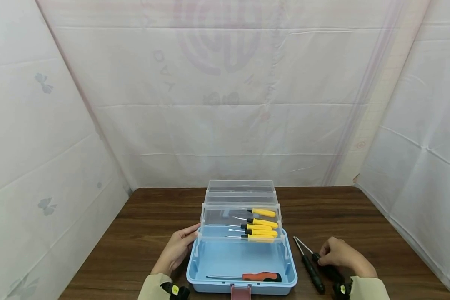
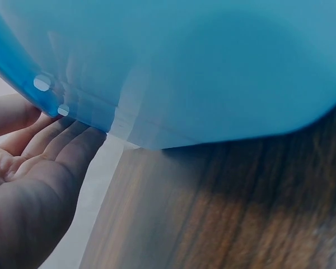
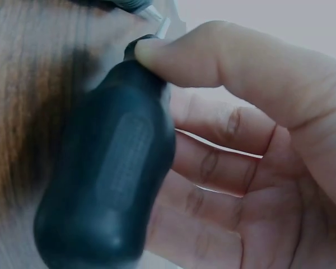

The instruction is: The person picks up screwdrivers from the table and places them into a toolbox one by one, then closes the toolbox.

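A light blue toolbox (image 1: 243,254) stands with its clear lid (image 1: 241,187) raised. My left hand (image 1: 178,249) holds its rear left corner; in the left wrist view the thumb and fingers (image 2: 73,143) meet the blue wall's edge. An orange-and-black screwdriver (image 1: 261,276) lies inside the box, along the front. With thumb and fingers, my right hand (image 1: 341,255) pinches a black-handled screwdriver (image 3: 112,162) near the neck of its handle, to the right of the box. Between box and right hand, another black-handled screwdriver (image 1: 312,273) lies on the table.
Several yellow-handled screwdrivers (image 1: 261,223) lie in the clear tray (image 1: 214,214) at the back of the box. A reddish latch (image 1: 241,292) hangs at the box's front. White sheeting (image 1: 225,137) surrounds the dark wooden table (image 1: 135,233) at the back and sides.
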`<state>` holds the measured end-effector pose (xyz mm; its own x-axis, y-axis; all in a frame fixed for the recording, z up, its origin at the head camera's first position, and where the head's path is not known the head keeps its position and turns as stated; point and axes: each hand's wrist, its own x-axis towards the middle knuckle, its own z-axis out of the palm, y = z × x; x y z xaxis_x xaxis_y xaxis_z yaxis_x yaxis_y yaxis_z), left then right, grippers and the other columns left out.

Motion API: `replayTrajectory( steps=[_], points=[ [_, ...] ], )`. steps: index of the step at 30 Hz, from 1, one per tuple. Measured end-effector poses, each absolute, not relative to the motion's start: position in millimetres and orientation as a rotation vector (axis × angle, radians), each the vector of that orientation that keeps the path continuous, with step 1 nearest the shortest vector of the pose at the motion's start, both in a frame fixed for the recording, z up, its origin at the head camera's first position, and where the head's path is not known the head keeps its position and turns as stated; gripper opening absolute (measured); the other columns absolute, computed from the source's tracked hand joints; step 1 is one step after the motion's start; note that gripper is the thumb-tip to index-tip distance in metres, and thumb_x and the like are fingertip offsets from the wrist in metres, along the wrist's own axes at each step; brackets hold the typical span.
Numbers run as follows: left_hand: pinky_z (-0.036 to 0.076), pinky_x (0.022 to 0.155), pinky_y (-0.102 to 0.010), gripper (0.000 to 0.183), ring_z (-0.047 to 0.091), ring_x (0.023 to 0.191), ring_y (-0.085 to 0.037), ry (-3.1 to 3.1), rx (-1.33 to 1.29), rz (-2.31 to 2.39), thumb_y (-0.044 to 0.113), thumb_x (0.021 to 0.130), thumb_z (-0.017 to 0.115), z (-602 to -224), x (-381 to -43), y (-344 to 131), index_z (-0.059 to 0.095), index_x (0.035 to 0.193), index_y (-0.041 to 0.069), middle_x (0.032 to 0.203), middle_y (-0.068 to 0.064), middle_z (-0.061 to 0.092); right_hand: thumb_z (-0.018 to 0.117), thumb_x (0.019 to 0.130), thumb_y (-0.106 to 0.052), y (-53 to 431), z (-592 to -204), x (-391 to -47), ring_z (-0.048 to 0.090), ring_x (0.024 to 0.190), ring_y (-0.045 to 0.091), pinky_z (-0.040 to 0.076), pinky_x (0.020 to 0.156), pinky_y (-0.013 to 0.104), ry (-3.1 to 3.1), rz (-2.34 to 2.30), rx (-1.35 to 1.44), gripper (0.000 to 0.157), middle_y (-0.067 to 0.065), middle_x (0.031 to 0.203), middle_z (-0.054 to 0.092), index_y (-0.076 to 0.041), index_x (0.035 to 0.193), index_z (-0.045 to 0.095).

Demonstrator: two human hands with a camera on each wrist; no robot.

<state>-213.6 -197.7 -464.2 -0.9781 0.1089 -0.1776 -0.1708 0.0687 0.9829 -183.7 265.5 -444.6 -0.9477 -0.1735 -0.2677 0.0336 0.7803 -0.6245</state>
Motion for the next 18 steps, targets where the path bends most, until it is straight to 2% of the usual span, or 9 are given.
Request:
replayTrajectory(
  steps=[12, 18],
  points=[
    [0.053, 0.093, -0.036, 0.042, 0.058, 0.119, -0.023, 2.116, -0.057, 2.032, 0.010, 0.099, 0.050, -466, -214, -198, 0.048, 0.137, -0.005, 0.143, -0.026, 0.045, 0.073, 0.077, -0.011, 271, -437, -191, 0.052, 0.064, 0.016, 0.045, 0.053, 0.030, 2.671, -0.973, -0.193, 0.011, 0.002, 0.071, 0.059, -0.002, 0.081, 0.067],
    [0.054, 0.093, -0.035, 0.042, 0.059, 0.117, -0.022, 2.109, -0.058, 2.039, 0.011, 0.098, 0.051, -467, -215, -199, 0.048, 0.137, -0.005, 0.142, -0.026, 0.046, 0.073, 0.077, -0.012, 268, -430, -192, 0.054, 0.066, 0.016, 0.049, 0.054, 0.030, 2.706, -0.970, -0.138, 0.013, 0.003, 0.074, 0.061, -0.002, 0.084, 0.067]
  ],
)
